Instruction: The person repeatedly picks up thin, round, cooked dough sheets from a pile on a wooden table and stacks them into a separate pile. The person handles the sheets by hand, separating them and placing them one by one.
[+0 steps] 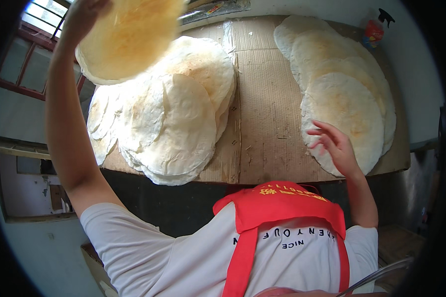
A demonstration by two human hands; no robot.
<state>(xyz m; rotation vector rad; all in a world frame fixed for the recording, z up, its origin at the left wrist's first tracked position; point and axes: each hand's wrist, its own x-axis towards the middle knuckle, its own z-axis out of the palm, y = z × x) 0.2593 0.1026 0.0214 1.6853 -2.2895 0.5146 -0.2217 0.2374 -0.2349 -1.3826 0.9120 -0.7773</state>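
High at the upper left, my left hand (91, 9) grips a large, thin round flatbread (128, 41) by its edge; part of the bread runs out of view. Beneath it, several similar flatbreads lie in an overlapping pile (186, 122) on the left of the cardboard-covered table (267, 111). A second overlapping row of flatbreads (345, 111) spreads along the right side. My right hand (332, 146) hovers over or lightly touches the nearest bread of that row, its fingers apart and slightly bent. Whether it touches the bread I cannot tell.
A red spray bottle with a black nozzle (374, 31) stands beyond the table's far right corner, by the wall. A window with a red frame (26, 67) is at the upper left. The table's near edge runs just before my red apron (290, 208).
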